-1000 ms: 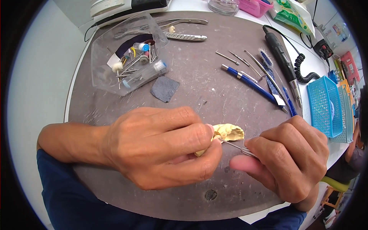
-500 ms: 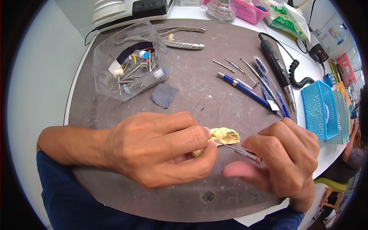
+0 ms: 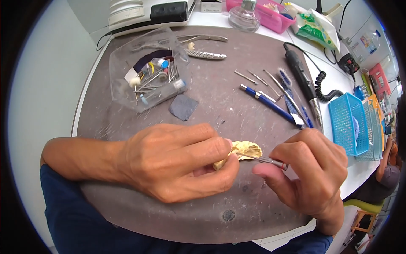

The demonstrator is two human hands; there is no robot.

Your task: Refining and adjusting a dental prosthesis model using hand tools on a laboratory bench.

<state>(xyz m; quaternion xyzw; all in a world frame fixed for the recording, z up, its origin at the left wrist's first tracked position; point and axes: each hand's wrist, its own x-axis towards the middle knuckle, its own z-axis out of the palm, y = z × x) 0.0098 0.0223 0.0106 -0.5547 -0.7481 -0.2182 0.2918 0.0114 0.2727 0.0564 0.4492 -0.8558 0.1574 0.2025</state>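
Note:
My left hand (image 3: 182,163) is closed around a pale yellow dental cast (image 3: 250,149), a tooth model whose right end sticks out past my fingertips. The part under my fingers is hidden. A slim metal hand tool (image 3: 270,161) with a thin shaft and a red band near its end is pinched between the thumb and fingers of my right hand (image 3: 311,169). Its tip reaches the cast close to my left fingertips; the exact contact is too small to make out.
Beyond my left hand lie a grey square sheet (image 3: 183,106) and a clear plastic box (image 3: 122,99) of small bits. Pliers (image 3: 207,55) rest behind. A blue pen (image 3: 270,103), several metal tools and a black handpiece (image 3: 301,72) lie right. Blue baskets (image 3: 338,122) flank the table; a person sits beyond.
My right thumb has come up toward the tool, narrowing the gap to the fingers. The tool lies slightly flatter. The whole view has shifted a little; my left hand still holds the cast.

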